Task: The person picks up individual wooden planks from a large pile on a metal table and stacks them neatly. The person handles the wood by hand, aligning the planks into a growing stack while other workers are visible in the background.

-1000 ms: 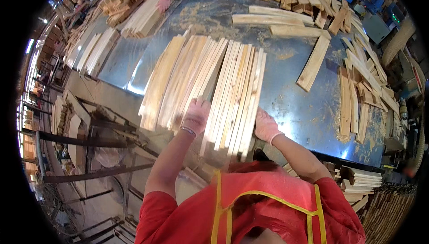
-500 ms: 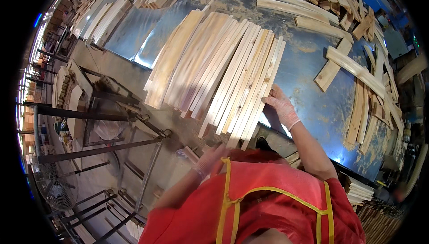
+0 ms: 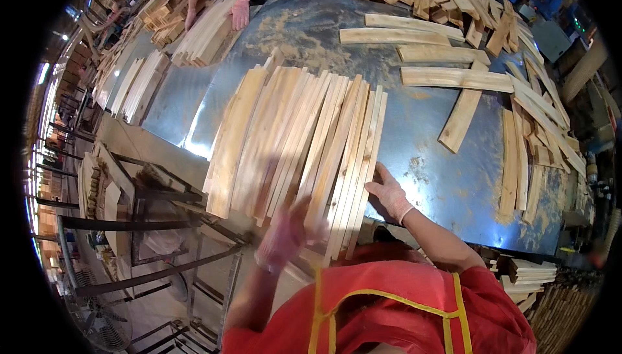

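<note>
A row of pale wooden slats (image 3: 295, 146) lies side by side on the metal-topped table, their near ends sticking out past its edge toward me. My right hand (image 3: 391, 200), in a pinkish glove, rests against the right side of the outermost slat, fingers apart and not wrapped round it. At the near ends of the slats is my left hand (image 3: 285, 240), gloved too and smeared by motion. Its fingers are too blurred to show whether they grip a slat.
Loose boards (image 3: 457, 78) lie across the blue-grey tabletop (image 3: 427, 159), with a jumbled heap at the right. Beyond the row, another person's gloved hand (image 3: 240, 14) rests by a slat stack (image 3: 204, 36). A metal frame (image 3: 136, 221) and a fan (image 3: 103, 321) stand at lower left.
My left hand has moved up from near my body to the slats' near ends. My right hand stays at the outermost slat's side. The view has shifted, bringing more of the other person into sight.
</note>
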{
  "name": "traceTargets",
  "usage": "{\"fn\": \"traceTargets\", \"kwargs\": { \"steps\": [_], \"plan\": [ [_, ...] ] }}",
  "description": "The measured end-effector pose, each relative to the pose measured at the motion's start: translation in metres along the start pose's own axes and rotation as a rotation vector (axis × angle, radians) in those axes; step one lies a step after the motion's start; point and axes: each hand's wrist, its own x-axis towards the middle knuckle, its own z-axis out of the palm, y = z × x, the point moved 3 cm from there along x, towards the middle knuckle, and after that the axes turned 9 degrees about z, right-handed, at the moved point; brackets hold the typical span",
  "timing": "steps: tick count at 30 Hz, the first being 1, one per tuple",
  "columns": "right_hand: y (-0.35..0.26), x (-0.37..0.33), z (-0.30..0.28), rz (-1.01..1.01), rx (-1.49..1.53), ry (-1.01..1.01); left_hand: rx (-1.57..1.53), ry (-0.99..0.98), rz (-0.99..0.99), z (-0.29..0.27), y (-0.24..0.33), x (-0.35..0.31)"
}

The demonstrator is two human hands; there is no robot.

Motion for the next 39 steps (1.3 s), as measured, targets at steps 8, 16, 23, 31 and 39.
{"fn": "traceTargets", "kwargs": {
  "steps": [8,16,23,31,39],
  "plan": [
    [0.01,0.033,-0.03,0.094,-0.093,-0.147,0.831,-0.028,-0.277,0.005,0.029,0.097],
    [-0.079,0.096,-0.08,-0.047,-0.675,-0.259,1.254,0.434,-0.047,-0.105,0.047,0.018],
    [-0.21,0.228,-0.068,-0.297,-0.903,0.131,1.933,0.296,0.344,0.035,-0.006,0.101],
    [-0.216,0.137,-0.075,-0.372,-0.1,-0.119,1.613,0.418,0.153,0.051,-0.016,0.148],
    [-0.048,0.029,-0.037,0.243,-0.657,-0.228,0.842,0.551,0.176,-0.095,0.145,0.116]
  ]
}}
